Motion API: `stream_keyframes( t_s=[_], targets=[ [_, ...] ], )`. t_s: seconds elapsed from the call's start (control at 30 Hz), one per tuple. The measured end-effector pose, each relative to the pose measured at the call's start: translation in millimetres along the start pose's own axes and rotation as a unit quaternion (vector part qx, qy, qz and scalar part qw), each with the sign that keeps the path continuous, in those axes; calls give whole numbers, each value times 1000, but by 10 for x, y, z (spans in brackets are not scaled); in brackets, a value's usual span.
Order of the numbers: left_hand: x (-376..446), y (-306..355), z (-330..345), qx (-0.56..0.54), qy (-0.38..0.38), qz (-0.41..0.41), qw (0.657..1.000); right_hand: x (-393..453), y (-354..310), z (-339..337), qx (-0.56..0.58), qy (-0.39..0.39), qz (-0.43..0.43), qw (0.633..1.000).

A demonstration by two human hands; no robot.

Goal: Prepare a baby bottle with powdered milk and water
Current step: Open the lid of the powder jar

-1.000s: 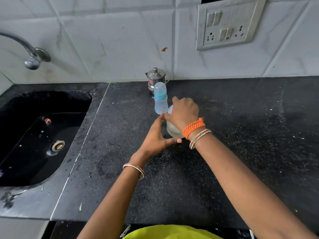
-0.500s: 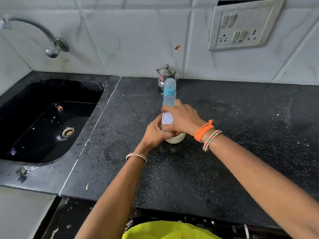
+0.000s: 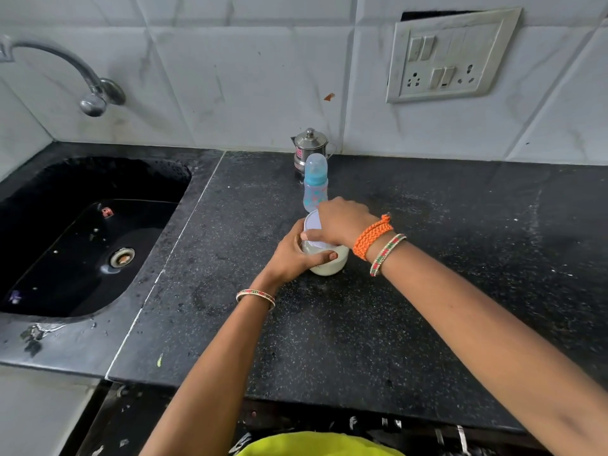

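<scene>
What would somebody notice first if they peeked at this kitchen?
Probably the two hands in the middle of the black counter: the left hand grips a white container while the right hand holds its lid. Just behind stands a blue baby bottle, with a small steel pot by the wall.

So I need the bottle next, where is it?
The baby bottle stands upright mid-counter, just behind the right hand, in front of the small steel pot.

Both hands grip white container, apparently its lid.
</scene>
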State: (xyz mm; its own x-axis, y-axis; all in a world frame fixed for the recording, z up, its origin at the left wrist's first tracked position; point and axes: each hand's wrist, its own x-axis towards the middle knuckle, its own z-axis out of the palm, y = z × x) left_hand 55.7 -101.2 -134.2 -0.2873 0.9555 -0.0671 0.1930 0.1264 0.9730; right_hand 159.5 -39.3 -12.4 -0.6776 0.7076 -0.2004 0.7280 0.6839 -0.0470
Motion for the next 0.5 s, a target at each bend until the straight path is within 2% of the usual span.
stream_keyframes(
  t_s=[0.1, 0.17, 0.23, 0.33, 0.4, 0.5],
  targets=[
    [7, 4, 16, -3, 0, 2, 1000, 42, 17, -204, -37, -154, -106, 982],
    [14, 7, 27, 11, -1, 6, 1000, 66, 24, -279, -52, -211, -131, 967],
    [8, 11, 28, 19, -2, 13, 1000, 101, 23, -207, -28, -181, -91, 979],
    [7, -12, 29, 12, -2, 18, 1000, 43, -64, -26, 11, -41, -22, 999],
    [5, -17, 31, -1, 2, 8, 1000, 30, -99, 15, -24, -55, -43, 997],
    [9, -29, 34, 5, 5, 6, 1000, 69, -23, -80, -83, -144, -104, 981]
  ],
)
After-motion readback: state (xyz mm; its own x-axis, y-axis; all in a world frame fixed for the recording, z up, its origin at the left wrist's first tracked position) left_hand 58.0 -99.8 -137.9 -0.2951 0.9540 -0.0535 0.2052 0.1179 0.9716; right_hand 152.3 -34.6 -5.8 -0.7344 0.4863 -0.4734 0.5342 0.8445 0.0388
